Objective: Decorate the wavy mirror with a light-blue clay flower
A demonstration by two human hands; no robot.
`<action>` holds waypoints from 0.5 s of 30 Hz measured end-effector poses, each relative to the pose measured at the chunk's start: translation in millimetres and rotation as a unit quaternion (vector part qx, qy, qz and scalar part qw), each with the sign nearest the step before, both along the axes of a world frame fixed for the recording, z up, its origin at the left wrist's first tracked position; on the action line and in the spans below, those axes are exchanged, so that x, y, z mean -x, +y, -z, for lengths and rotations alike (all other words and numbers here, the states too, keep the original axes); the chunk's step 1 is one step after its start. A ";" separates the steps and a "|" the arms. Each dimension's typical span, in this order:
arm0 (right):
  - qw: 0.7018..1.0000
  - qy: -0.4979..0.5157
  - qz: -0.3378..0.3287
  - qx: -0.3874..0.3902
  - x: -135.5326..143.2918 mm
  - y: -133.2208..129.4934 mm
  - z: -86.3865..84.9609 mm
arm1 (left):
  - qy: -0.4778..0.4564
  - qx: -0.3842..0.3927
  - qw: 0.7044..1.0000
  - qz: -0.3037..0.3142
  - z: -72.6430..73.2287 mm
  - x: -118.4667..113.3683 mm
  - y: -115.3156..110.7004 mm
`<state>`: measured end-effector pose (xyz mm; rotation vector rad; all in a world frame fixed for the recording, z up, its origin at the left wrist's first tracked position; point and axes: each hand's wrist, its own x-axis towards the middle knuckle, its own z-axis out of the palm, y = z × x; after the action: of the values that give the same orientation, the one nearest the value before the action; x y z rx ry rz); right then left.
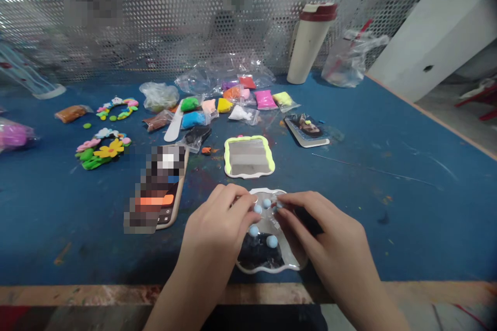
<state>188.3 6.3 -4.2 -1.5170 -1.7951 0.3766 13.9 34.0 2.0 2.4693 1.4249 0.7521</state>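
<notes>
A white-framed mirror (289,192) lies flat on the table in front of me, with several pale blue clay balls (272,241) on its glass. My left hand (219,222) is at its left side, thumb and forefinger closed around a blue ball (257,209) near the upper left. From the right, my right hand (328,230) pinches a small light blue piece of clay (278,205), mostly hidden by the fingertips. Between the two hands sits another blue ball (267,203). Just behind is a second mirror (249,158), its frame partly covered in yellow-green clay.
A phone (173,186) lies left of my hands. Farther back are bagged coloured clays (194,120), a white spatula (174,125) and two clay-decorated rings (103,150). A tumbler (310,44) and a plastic bag (345,64) stand by the perforated metal panel (155,26).
</notes>
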 end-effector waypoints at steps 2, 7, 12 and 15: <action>1.000 -0.002 0.001 0.002 0.2 1.0 0.2 | -0.004 0.008 1.000 -0.003 0.1 1.4 -0.1; 1.000 0.011 -0.002 0.009 1.8 2.2 -3.1 | 0.000 0.003 1.000 0.002 0.6 3.1 -1.5; 0.999 0.025 0.005 0.020 1.2 -0.6 -3.1 | -0.003 0.004 1.000 0.006 0.8 2.5 -2.3; 1.000 0.028 -0.006 0.009 0.6 -1.0 -0.9 | -0.009 0.010 1.000 0.004 0.0 0.6 -1.5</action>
<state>187.7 5.3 -3.3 -1.4952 -1.7626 0.4373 13.3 32.5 2.0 2.4453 1.4088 0.7527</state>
